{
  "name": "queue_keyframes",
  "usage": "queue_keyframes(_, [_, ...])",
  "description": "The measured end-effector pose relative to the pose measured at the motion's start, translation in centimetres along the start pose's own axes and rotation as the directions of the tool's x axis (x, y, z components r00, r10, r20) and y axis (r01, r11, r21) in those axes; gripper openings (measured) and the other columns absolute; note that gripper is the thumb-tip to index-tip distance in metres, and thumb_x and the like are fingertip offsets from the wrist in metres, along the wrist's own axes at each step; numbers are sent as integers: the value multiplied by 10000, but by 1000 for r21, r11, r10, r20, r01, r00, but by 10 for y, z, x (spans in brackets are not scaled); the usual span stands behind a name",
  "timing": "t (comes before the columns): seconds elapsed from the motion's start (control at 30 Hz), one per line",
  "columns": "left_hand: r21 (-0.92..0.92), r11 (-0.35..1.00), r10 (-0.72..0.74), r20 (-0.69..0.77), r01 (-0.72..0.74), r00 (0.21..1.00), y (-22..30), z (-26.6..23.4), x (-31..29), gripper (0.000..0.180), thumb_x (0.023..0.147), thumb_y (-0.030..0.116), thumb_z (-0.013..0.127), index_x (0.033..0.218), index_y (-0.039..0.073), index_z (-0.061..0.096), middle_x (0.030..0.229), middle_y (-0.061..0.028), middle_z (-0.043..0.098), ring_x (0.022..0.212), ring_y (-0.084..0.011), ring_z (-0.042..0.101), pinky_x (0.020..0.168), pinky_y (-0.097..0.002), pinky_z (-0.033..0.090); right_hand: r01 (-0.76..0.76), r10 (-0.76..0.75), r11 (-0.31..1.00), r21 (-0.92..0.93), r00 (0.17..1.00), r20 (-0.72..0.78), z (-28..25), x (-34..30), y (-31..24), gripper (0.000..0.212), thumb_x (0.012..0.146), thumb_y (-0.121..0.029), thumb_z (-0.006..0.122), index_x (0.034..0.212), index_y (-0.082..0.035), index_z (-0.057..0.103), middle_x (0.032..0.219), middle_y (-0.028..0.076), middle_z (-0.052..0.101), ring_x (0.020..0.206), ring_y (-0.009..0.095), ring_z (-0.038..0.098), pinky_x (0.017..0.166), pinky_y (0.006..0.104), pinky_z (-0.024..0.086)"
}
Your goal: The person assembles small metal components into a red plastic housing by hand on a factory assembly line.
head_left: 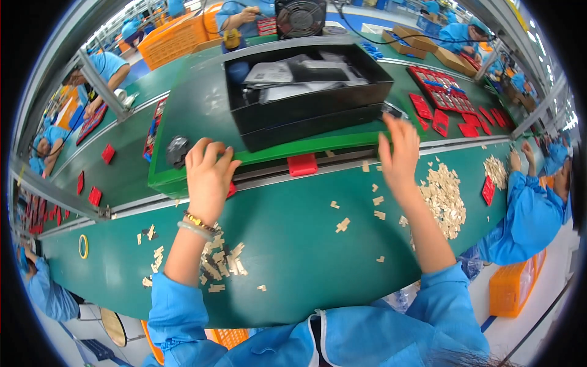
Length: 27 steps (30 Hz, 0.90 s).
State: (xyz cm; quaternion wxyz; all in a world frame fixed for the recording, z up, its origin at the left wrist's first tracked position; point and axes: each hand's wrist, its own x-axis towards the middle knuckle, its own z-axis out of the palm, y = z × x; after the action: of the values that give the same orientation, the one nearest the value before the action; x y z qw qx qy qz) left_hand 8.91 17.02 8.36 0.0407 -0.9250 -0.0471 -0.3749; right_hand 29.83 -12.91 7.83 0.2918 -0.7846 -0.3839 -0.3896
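My left hand [209,177] rests at the green front edge of a raised shelf [275,148], fingers bent and apart, with nothing visible in them. Part of a red piece [231,190] shows beside its wrist. My right hand [400,156] is raised at the shelf's right end, its fingers stretched out and holding nothing I can see. Close to those fingertips lies a small clear and dark item [394,110]. Between the hands, under the shelf edge, sits a red plastic case [302,164]. A black box [312,107] holding plastic bags stands on the shelf.
Pale small pieces form a large heap [443,202] at right and a smaller pile [220,263] by my left forearm. A tape roll [83,246] lies at far left. Beyond the shelf is a belt with red parts and a red tray [446,88]. Co-workers sit on both sides.
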Motion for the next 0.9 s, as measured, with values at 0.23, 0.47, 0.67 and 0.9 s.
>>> queue_keyframes(0.23, [-156, 976, -136, 91, 149, 987, 32, -31, -14, 303, 763, 64, 720, 1058, 10, 672, 1076, -113, 573, 1081, -309, 517, 920, -418, 410, 93, -19, 961, -259, 961, 277, 22, 31, 64, 308, 881, -291, 632, 1119, -104, 694, 871, 77, 549, 864, 270, 561, 743, 416, 443])
queue_keyframes(0.47, [-660, -274, -182, 749, 699, 637, 115, -27, -59, 440, 1000, 296, 545, 1294, -30, 561, 1081, -67, 657, 938, -127, 583, 812, -266, 481, 233, -236, 972, 40, 954, 184, -21, -34, -35, 482, 768, -147, 693, 1247, -153, 635, 1352, 114, 525, 1207, 308, 509, 996, 449, 364])
queue_keyframes(0.67, [-498, -644, -166, 832, 581, 530, 139, -10, -74, 316, 963, 248, 620, 1141, -10, 658, 922, -20, 654, 797, -89, 549, 713, -230, 448, 360, -396, 918, 166, 835, 381, -28, -80, -125, 579, 729, -103, 683, 1297, -178, 597, 1474, 111, 436, 1359, 310, 396, 1092, 482, 303])
queue_keyframes(0.9, [-761, 211, -555, 424, 614, 716, 53, -84, -98, 136, 836, 75, 727, 766, 2, 636, 724, 3, 560, 695, -84, 512, 648, -238, 408, 359, -365, 926, 115, 780, 508, 61, -55, -80, 652, 795, -239, 698, 1403, -140, 486, 1470, 114, 431, 1359, 332, 385, 1113, 488, 278])
